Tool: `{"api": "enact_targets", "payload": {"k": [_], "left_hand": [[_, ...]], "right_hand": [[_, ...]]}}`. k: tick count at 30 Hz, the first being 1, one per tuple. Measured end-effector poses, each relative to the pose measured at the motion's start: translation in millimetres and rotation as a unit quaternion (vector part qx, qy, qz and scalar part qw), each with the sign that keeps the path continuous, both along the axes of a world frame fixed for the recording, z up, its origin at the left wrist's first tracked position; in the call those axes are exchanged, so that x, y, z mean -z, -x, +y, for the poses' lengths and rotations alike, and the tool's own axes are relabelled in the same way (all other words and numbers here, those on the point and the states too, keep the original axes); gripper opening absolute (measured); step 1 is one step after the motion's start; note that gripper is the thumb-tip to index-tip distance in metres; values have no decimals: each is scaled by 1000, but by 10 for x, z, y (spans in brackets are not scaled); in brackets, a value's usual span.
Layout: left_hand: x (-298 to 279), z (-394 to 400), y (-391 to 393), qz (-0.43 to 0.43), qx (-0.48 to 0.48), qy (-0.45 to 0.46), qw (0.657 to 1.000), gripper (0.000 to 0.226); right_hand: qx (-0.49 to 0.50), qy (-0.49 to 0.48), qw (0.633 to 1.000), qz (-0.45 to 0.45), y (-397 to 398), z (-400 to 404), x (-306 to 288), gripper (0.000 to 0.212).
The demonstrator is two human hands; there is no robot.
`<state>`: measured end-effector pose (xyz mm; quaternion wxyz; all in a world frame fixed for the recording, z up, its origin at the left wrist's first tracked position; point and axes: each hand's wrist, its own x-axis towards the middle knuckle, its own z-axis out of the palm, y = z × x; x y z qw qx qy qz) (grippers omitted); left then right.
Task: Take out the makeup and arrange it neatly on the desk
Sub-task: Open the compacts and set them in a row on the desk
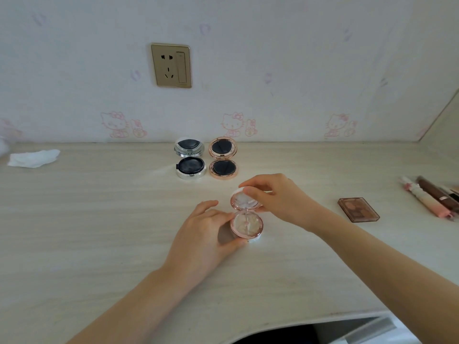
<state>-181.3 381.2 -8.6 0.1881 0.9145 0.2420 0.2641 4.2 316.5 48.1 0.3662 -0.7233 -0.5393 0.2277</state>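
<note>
A round pink compact (246,224) stands open on the pale wooden desk (99,219) in the middle. My left hand (206,234) grips its base between thumb and fingers. My right hand (275,197) holds the raised lid at its top edge. Behind it, near the wall, a silver compact (190,160) and a rose-gold compact (223,161) lie open side by side, each with a dark pad inside. A brown eyeshadow palette (358,209) lies to the right. Several lip product tubes (432,197) lie at the far right edge.
A crumpled white tissue (33,158) lies at the desk's far left. A gold wall socket (171,65) sits on the wallpapered wall behind. The desk's curved front edge (310,321) runs along the bottom right.
</note>
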Motion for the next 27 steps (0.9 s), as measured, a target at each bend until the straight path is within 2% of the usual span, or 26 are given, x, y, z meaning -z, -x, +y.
{"api": "enact_targets", "payload": {"k": [12, 22, 27], "left_hand": [[15, -1, -7, 9, -12, -6, 1000, 53], [25, -2, -21, 10, -21, -15, 1000, 52], [36, -11, -16, -5, -26, -1, 1000, 54]], "right_hand": [[7, 1, 995, 96, -30, 30, 29, 18], [8, -20, 995, 102, 14, -19, 31, 16], [39, -14, 997, 57, 5, -118, 65, 33]]}}
